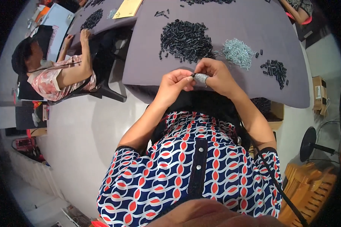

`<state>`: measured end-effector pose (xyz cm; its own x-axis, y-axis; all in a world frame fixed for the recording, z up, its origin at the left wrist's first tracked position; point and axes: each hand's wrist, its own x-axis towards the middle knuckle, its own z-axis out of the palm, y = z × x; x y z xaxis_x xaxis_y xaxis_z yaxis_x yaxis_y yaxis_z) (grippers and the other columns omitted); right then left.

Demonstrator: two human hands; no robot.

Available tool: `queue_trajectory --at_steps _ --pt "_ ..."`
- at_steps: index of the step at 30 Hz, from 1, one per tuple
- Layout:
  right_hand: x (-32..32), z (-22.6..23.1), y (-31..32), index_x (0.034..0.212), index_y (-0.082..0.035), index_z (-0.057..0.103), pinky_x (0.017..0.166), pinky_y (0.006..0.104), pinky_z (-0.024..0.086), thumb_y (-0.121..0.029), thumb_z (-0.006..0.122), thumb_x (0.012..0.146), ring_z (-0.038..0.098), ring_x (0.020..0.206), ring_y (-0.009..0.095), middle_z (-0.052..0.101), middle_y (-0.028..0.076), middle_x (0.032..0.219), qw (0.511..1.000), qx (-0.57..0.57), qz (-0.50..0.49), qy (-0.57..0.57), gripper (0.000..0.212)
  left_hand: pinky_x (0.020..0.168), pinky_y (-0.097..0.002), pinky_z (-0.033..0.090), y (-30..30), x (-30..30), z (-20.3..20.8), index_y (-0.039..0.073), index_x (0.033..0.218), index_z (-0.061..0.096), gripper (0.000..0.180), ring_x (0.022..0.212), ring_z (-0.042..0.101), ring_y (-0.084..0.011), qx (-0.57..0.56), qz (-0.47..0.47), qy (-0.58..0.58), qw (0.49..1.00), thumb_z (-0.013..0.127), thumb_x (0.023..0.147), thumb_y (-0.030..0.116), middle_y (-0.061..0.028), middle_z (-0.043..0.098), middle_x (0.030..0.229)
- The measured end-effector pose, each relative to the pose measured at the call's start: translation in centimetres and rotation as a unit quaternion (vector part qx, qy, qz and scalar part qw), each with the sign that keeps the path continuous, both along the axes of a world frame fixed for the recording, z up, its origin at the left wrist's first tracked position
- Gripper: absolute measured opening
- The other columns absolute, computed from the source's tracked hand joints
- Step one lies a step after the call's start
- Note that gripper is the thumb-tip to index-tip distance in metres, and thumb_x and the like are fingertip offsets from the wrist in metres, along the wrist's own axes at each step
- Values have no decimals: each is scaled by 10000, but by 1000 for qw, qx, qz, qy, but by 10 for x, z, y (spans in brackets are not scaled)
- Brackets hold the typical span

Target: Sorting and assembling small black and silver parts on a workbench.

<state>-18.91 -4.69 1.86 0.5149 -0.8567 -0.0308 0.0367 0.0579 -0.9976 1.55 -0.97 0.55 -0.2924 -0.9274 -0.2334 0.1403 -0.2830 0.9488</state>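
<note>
My left hand (176, 84) and my right hand (218, 76) meet just over the near edge of the grey-covered table (147, 49). Between their fingertips is a small black piece (193, 75), which my left finger and thumb pinch. The right fingers are closed against it too; whatever else they hold is hidden. A grey wrap (201, 78) covers my right thumb. Right beyond my hands lies a large heap of short black cylindrical pieces (185, 39). To its right is a pile of small silvery metal parts (238, 53), and farther right a smaller group of black pieces (275, 72).
A person (60, 72) sits at the left by another table part, with a black heap (92, 19) near their hands. A yellow pad (128, 8) lies at the far left. Under the table's right side stands a cardboard box (276, 113). A wooden chair (306, 189) is at lower right.
</note>
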Motion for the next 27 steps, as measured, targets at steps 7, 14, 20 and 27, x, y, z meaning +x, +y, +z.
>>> queue_trajectory --at_steps 7,14,20,27 --pt "-12 -2 -5 967 6 591 760 240 511 64 625 847 648 847 95 642 26 894 1000 1 25 -6 138 695 -224 535 -2 -7 7 2 1085 641 147 750 662 -111 19 -7 15 1000 613 964 78 -63 711 884" --pt "-15 12 -3 906 -11 624 701 222 467 47 659 817 571 792 65 586 -8 869 996 -88 8 31 112 667 -228 537 -2 -8 12 -2 1079 644 153 718 660 -117 58 -22 11 998 611 968 98 -73 710 868" --pt "-22 30 -13 857 -2 630 695 227 461 46 688 793 561 784 77 575 5 874 984 -118 103 82 99 623 -240 542 -9 3 9 -12 1056 646 144 687 653 -139 224 -112 230 940 592 969 89 -82 692 848" --pt "-21 24 -22 856 8 633 732 233 478 48 709 797 577 802 86 603 18 877 988 -36 149 2 104 604 -239 542 -11 2 6 -14 1041 650 141 716 659 -141 268 -132 324 898 595 965 91 -78 683 849"
